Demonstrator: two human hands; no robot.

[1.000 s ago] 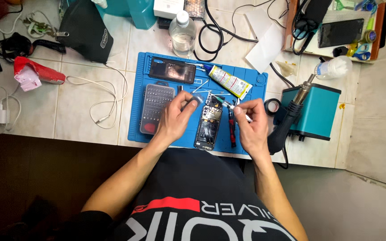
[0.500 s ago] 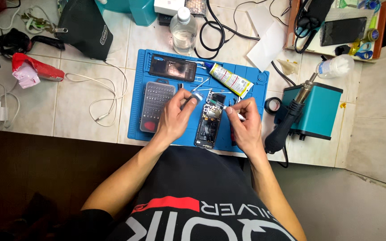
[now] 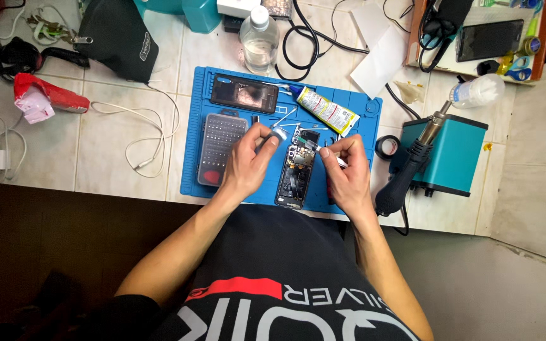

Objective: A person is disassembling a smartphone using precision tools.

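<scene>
An opened phone [image 3: 296,173] with its insides showing lies on the blue work mat [image 3: 192,151]. My left hand [image 3: 248,161] pinches a small grey part [image 3: 279,134] just left of the phone's top end. My right hand [image 3: 344,169] holds a thin white stick [image 3: 323,153] whose tip touches the upper part of the phone. A grey case of screwdriver bits [image 3: 220,146] sits beside my left hand. Another dark phone [image 3: 244,95] and a glue tube [image 3: 323,108] lie at the mat's far edge.
A teal hot-air station [image 3: 453,155] with its black handle [image 3: 406,177] stands right of the mat. A clear bottle [image 3: 259,39], black cables [image 3: 311,44], a dark pouch [image 3: 115,38], a white charger cable [image 3: 146,136] and a cluttered tray [image 3: 481,38] surround the mat on the tiled counter.
My right hand has shifted from beside a red-handled tool toward the phone's top, bringing the white stick's tip onto it. My left hand stays pinching the small part.
</scene>
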